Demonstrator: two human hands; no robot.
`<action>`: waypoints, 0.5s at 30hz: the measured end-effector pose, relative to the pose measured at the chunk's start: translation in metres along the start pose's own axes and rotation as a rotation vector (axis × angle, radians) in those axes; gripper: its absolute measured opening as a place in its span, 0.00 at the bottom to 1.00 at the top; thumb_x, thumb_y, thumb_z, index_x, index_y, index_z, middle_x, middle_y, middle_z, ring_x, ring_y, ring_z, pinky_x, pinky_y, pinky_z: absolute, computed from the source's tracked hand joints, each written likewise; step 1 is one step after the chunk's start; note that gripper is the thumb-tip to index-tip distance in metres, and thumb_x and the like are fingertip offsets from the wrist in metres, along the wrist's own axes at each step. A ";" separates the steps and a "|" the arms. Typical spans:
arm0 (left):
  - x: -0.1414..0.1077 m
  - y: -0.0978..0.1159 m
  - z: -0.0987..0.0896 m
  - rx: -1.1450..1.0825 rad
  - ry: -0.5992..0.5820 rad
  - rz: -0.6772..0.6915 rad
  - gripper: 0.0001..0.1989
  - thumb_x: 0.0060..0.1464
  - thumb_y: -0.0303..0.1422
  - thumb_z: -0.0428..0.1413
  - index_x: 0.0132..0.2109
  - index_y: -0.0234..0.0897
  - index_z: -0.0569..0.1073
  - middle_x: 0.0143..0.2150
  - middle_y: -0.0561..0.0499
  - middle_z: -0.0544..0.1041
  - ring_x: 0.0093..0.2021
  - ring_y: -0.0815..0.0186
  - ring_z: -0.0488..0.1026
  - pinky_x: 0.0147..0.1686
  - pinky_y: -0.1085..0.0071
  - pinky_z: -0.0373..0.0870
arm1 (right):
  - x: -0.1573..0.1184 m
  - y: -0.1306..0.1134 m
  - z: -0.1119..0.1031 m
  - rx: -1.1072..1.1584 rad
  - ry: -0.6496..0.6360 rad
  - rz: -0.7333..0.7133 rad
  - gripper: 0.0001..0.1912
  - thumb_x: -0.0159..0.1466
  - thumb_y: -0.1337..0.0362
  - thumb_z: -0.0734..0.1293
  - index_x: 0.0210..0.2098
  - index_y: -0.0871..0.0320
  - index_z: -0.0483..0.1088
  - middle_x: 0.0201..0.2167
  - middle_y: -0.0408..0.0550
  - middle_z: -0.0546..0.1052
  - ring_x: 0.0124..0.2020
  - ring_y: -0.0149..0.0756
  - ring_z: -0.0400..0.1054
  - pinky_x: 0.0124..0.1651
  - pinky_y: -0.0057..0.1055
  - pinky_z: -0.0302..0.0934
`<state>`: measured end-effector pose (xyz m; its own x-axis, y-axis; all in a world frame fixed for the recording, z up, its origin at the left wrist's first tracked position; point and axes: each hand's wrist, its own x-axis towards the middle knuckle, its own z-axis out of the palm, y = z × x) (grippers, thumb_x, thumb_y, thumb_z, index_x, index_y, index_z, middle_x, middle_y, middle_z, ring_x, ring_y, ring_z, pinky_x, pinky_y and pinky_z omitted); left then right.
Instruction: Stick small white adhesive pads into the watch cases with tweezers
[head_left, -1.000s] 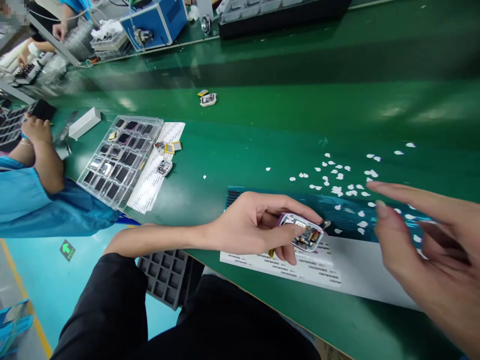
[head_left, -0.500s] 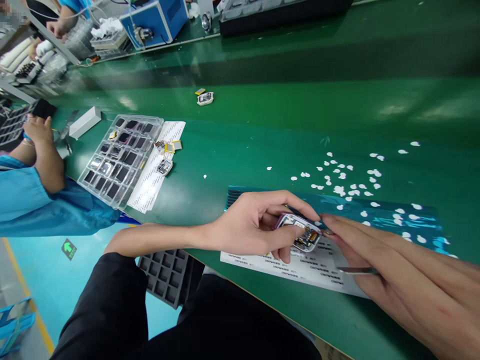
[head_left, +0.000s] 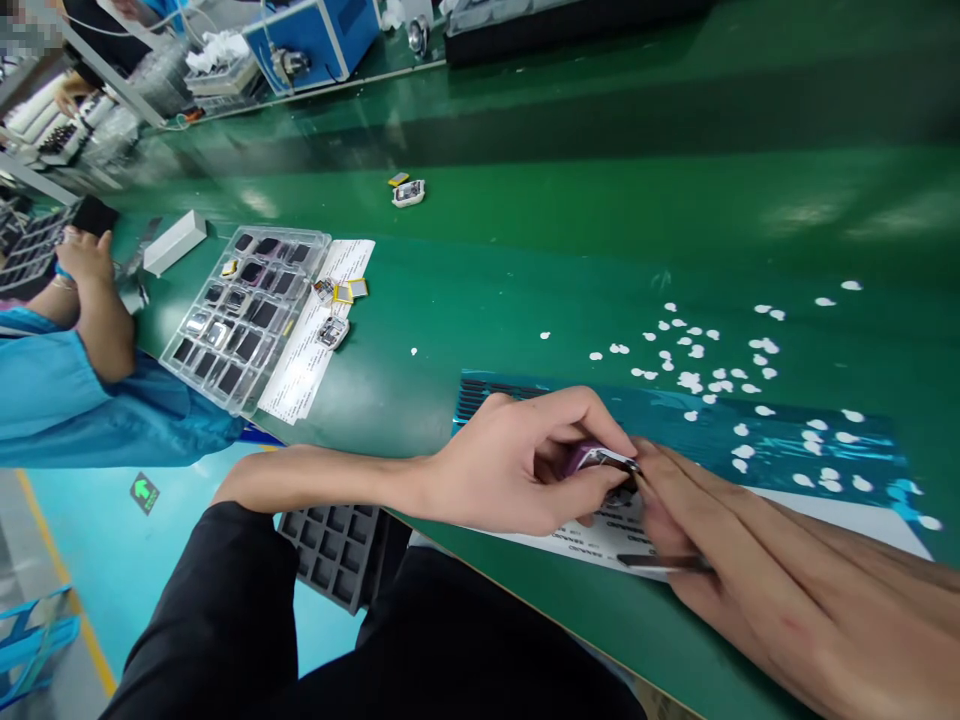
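Holding a small purple-edged device (head_left: 596, 458) at the near edge of the green bench (head_left: 525, 250), the left hand (head_left: 517, 470) has thumb and fingers curled round it, so only the rim and a sliver of the inside show. I note the device sits just above a white printed sheet (head_left: 825, 510), which lies against a teal film strip (head_left: 787, 440). The right hand (head_left: 750, 570) comes in from the right, fingertips (head_left: 649, 465) touching the device's right edge; a thin metal tool, probably tweezers (head_left: 664, 563), is tucked under its fingers, lying low along the sheet. I cannot tell whether the tool tips grip anything. Small white bits (head_left: 697, 350) are scattered on the bench and the film beyond the hands. Further left, well apart, a clear compartment tray (head_left: 244, 315) of dark parts lies beside another printed sheet (head_left: 319, 335), with loose units near it. A co-worker's blue sleeve (head_left: 45, 400) and hand (head_left: 86, 255) are at the far left. A dark grid tray (head_left: 334, 545) shows below the bench edge.
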<state>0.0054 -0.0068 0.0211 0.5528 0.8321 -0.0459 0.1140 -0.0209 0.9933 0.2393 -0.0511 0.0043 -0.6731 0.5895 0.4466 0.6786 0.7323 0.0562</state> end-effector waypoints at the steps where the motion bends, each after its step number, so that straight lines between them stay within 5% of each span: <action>1: 0.000 0.000 0.000 0.014 0.008 0.011 0.06 0.59 0.32 0.56 0.42 0.37 0.68 0.25 0.56 0.74 0.23 0.74 0.73 0.22 0.78 0.67 | 0.000 0.000 0.000 -0.016 0.007 -0.041 0.34 0.74 0.66 0.60 0.75 0.69 0.48 0.54 0.55 0.80 0.39 0.36 0.80 0.35 0.32 0.74; 8: -0.001 0.003 0.000 0.040 0.008 0.043 0.06 0.60 0.33 0.55 0.42 0.37 0.68 0.26 0.55 0.75 0.24 0.73 0.73 0.24 0.77 0.66 | -0.007 -0.010 0.002 0.041 -0.002 0.147 0.38 0.72 0.62 0.64 0.77 0.51 0.45 0.56 0.45 0.79 0.37 0.38 0.81 0.28 0.37 0.72; 15: 0.000 0.004 -0.003 0.057 0.023 0.030 0.05 0.59 0.32 0.57 0.41 0.37 0.68 0.27 0.54 0.76 0.24 0.73 0.74 0.24 0.77 0.68 | 0.005 -0.001 -0.002 -0.003 0.120 0.139 0.39 0.67 0.66 0.72 0.74 0.54 0.56 0.41 0.39 0.84 0.26 0.31 0.77 0.24 0.33 0.68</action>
<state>0.0036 -0.0057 0.0254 0.5379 0.8429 -0.0132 0.1447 -0.0769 0.9865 0.2357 -0.0493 0.0085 -0.5327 0.6401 0.5536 0.7640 0.6452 -0.0107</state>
